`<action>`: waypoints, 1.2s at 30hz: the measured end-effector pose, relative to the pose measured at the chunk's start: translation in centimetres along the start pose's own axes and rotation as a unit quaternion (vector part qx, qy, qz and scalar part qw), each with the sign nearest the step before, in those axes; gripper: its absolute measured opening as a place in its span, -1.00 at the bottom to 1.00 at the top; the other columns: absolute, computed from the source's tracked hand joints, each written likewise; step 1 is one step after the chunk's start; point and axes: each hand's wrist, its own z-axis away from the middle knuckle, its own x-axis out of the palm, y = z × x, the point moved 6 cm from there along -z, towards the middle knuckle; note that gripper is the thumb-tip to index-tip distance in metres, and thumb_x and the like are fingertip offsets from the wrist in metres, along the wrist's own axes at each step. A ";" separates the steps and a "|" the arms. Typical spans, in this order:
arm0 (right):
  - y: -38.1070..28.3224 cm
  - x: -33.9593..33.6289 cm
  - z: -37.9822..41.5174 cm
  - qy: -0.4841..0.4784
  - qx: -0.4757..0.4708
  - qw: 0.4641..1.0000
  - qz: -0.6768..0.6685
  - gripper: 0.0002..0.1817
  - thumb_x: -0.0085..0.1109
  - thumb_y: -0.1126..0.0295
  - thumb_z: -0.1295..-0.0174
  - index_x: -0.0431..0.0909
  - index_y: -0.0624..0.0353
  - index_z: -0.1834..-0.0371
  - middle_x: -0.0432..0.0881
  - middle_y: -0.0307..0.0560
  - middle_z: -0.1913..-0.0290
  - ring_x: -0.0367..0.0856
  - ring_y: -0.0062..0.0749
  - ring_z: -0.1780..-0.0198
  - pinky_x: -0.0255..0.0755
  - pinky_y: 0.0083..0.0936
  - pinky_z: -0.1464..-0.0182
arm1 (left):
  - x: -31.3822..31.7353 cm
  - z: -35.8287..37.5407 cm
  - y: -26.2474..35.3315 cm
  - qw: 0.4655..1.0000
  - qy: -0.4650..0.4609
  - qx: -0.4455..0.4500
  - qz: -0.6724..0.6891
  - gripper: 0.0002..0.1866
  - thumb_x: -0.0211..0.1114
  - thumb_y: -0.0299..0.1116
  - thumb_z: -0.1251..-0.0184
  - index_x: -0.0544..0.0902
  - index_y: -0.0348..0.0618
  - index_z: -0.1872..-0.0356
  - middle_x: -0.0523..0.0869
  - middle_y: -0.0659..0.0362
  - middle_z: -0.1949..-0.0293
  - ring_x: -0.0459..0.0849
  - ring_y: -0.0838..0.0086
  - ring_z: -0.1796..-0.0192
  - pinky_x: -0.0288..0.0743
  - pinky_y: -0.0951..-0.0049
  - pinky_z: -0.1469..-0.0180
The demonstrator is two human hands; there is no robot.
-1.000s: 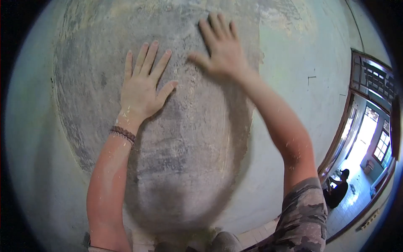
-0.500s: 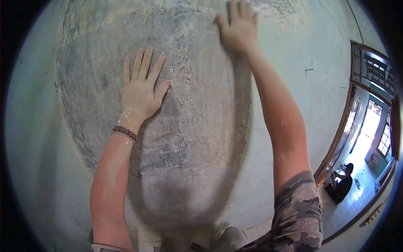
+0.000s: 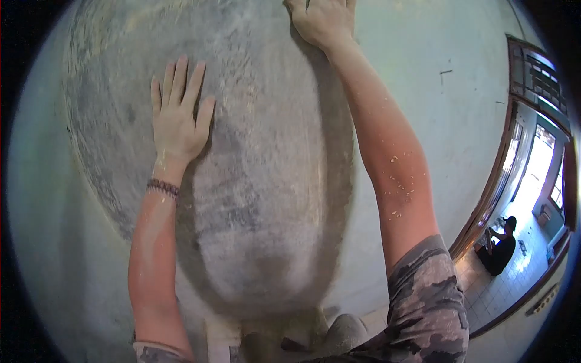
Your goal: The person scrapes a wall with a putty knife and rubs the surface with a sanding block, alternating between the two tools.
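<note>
My left hand point(image 3: 180, 121) lies flat with its fingers stretched out on a rough grey bare patch point(image 3: 266, 151) of the wall. A dark bracelet point(image 3: 163, 187) circles that wrist. Higher up, my right hand point(image 3: 324, 21) rests near the patch's right side, its fingertips cut off by the top of the view. The fingers that show look apart, and no tool is seen in either hand. Pale flakes stick to both forearms. Smooth, pale green paint point(image 3: 411, 121) surrounds the patch.
To the right, a doorway with a brown wooden frame point(image 3: 499, 163) opens onto a bright tiled room. A person point(image 3: 497, 251) in dark clothes and a cap sits on the floor there. My knees point(image 3: 345, 333) show at the bottom, close to the wall.
My right hand has gone up and left, partly out of view. The left hand appears a little further left and higher. The camera view has shifted slightly.
</note>
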 end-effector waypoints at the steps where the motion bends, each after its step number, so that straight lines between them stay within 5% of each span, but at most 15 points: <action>1: -1.1 0.4 2.2 0.028 -0.017 0.999 -0.031 -0.24 -0.34 -0.02 -0.52 -0.03 0.42 -0.54 -0.08 0.32 -0.58 -0.27 0.11 -0.62 -0.41 -0.03 -0.60 | 0.4 0.3 0.1 1.000 -0.016 -0.003 0.001 -0.43 -0.04 -0.07 -0.53 0.28 0.13 -0.51 0.15 0.12 -0.57 0.05 0.17 -0.59 -0.22 0.01 -0.57; 3: -3.1 2.5 11.0 0.057 -0.111 0.992 -0.008 -0.19 -0.04 -0.15 -0.33 0.20 0.17 -0.50 0.10 0.22 -0.55 -0.05 0.07 -0.59 -0.28 0.08 -0.57 | 0.3 0.7 0.4 1.000 0.020 -0.015 -0.012 -0.42 -0.04 -0.04 -0.53 0.26 0.13 -0.52 0.16 0.10 -0.56 0.04 0.13 -0.59 -0.22 -0.04 -0.56; 6: -4.4 1.5 30.1 -0.116 -0.052 0.989 -0.071 -0.27 0.16 0.00 -0.23 0.36 0.20 -0.40 0.18 0.32 -0.48 0.05 0.21 -0.54 -0.17 0.26 -0.50 | 0.3 2.8 1.8 0.998 0.016 -0.063 -0.028 -0.41 -0.04 -0.03 -0.53 0.25 0.11 -0.53 0.14 0.06 -0.56 0.04 0.10 -0.59 -0.23 -0.08 -0.56; 7: -4.1 2.8 37.8 -0.158 -0.072 0.983 -0.053 -0.23 0.12 -0.03 -0.21 0.36 0.30 -0.37 0.07 0.52 -0.48 -0.01 0.48 -0.50 -0.23 0.39 -0.46 | 0.3 3.3 2.8 0.997 0.018 -0.063 -0.028 -0.41 -0.04 -0.03 -0.53 0.25 0.11 -0.53 0.14 0.06 -0.56 0.04 0.10 -0.59 -0.23 -0.08 -0.56; 8: -4.0 3.0 44.7 -0.214 -0.036 0.972 -0.089 -0.30 0.20 0.01 -0.19 0.45 0.20 -0.33 0.16 0.35 -0.49 0.04 0.24 -0.54 -0.15 0.33 -0.47 | 0.3 4.8 4.0 0.997 0.005 -0.073 -0.015 -0.40 -0.05 -0.03 -0.53 0.24 0.10 -0.53 0.12 0.04 -0.57 0.03 0.09 -0.59 -0.24 -0.09 -0.56; 11: -4.1 2.9 43.8 -0.188 -0.050 0.978 -0.082 -0.27 0.09 0.00 -0.24 0.38 0.33 -0.36 0.06 0.48 -0.50 -0.02 0.41 -0.53 -0.19 0.41 -0.44 | 0.3 7.0 4.6 0.997 -0.013 -0.078 -0.016 -0.40 -0.06 -0.01 -0.54 0.23 0.08 -0.53 0.10 0.03 -0.57 0.02 0.08 -0.59 -0.25 -0.09 -0.56; 16: -1.2 0.6 12.4 0.107 -0.111 0.985 -0.076 -0.27 0.07 -0.03 -0.30 0.29 0.18 -0.44 0.17 0.31 -0.49 0.05 0.21 -0.52 -0.16 0.16 -0.52 | 1.0 7.8 5.0 0.996 -0.029 -0.084 0.004 -0.39 -0.12 0.04 -0.56 0.24 0.08 -0.53 0.10 0.03 -0.57 0.00 0.07 -0.60 -0.27 -0.10 -0.56; 18: -0.5 0.7 7.7 -0.032 -0.016 0.998 -0.057 -0.23 -0.33 -0.02 -0.52 -0.07 0.42 -0.55 -0.21 0.34 -0.60 -0.44 0.10 -0.63 -0.52 -0.06 -0.60 | 1.1 8.1 4.8 0.997 -0.007 -0.081 0.000 -0.39 -0.15 0.07 -0.56 0.24 0.10 -0.53 0.10 0.04 -0.57 -0.01 0.09 -0.60 -0.29 -0.11 -0.56; 20: 0.6 2.2 12.7 -0.124 -0.018 0.991 -0.040 -0.27 -0.14 0.03 -0.41 0.10 0.34 -0.49 -0.02 0.34 -0.54 -0.19 0.17 -0.57 -0.35 0.05 -0.55 | 1.4 8.6 5.0 0.997 -0.005 -0.077 0.009 -0.39 -0.09 0.07 -0.54 0.24 0.15 -0.53 0.11 0.05 -0.57 0.02 0.09 -0.59 -0.27 -0.12 -0.56; 22: -0.1 0.6 22.6 0.016 -0.032 0.998 -0.055 -0.26 0.07 0.07 -0.28 0.24 0.31 -0.44 0.12 0.40 -0.49 0.01 0.27 -0.53 -0.19 0.16 -0.51 | 1.5 9.2 5.1 0.997 0.012 -0.070 0.017 -0.38 -0.03 0.07 -0.51 0.24 0.20 -0.53 0.12 0.07 -0.57 0.05 0.09 -0.58 -0.24 -0.13 -0.55; 26: 0.5 2.7 46.5 -0.144 0.005 0.987 -0.064 -0.16 0.14 -0.13 -0.21 0.30 0.28 -0.41 0.13 0.42 -0.48 0.02 0.44 -0.50 -0.20 0.39 -0.43 | 1.5 10.3 6.0 0.997 0.016 -0.071 0.014 -0.37 -0.06 0.09 -0.52 0.21 0.20 -0.54 0.09 0.06 -0.57 0.04 0.09 -0.59 -0.25 -0.15 -0.55; 29: 0.3 2.1 36.3 -0.100 -0.030 0.992 -0.073 -0.08 0.05 -0.19 -0.24 0.21 0.37 -0.44 0.10 0.52 -0.46 -0.12 0.40 -0.56 -0.30 0.35 -0.47 | 1.5 10.6 6.3 0.997 0.016 -0.069 0.018 -0.36 -0.07 0.11 -0.52 0.19 0.20 -0.55 0.07 0.05 -0.58 0.02 0.09 -0.59 -0.27 -0.16 -0.55; 32: 0.8 1.5 21.9 0.006 -0.071 0.994 -0.078 -0.18 0.02 -0.10 -0.28 0.23 0.36 -0.42 0.18 0.46 -0.43 0.02 0.30 -0.52 -0.21 0.24 -0.49 | 1.7 10.4 6.3 0.998 0.026 -0.056 0.019 -0.35 -0.07 0.11 -0.52 0.17 0.20 -0.55 0.06 0.04 -0.58 0.01 0.08 -0.60 -0.28 -0.17 -0.54; 35: 0.8 0.8 21.3 0.060 -0.058 0.996 -0.029 -0.27 -0.01 -0.01 -0.33 0.26 0.35 -0.40 0.27 0.40 -0.39 0.16 0.20 -0.48 -0.11 0.13 -0.51 | 1.8 9.1 6.7 0.998 0.046 -0.029 0.039 -0.35 -0.03 0.11 -0.49 0.20 0.22 -0.55 0.08 0.05 -0.58 0.02 0.09 -0.60 -0.27 -0.18 -0.54; 36: 1.1 1.4 24.4 0.024 -0.049 0.995 -0.085 -0.11 0.25 -0.11 -0.12 0.28 0.28 -0.41 0.20 0.41 -0.43 0.04 0.35 -0.50 -0.16 0.30 -0.47 | 1.8 8.4 6.8 0.997 0.056 -0.009 0.055 -0.34 0.01 0.11 -0.46 0.22 0.23 -0.54 0.09 0.06 -0.58 0.03 0.11 -0.59 -0.26 -0.18 -0.54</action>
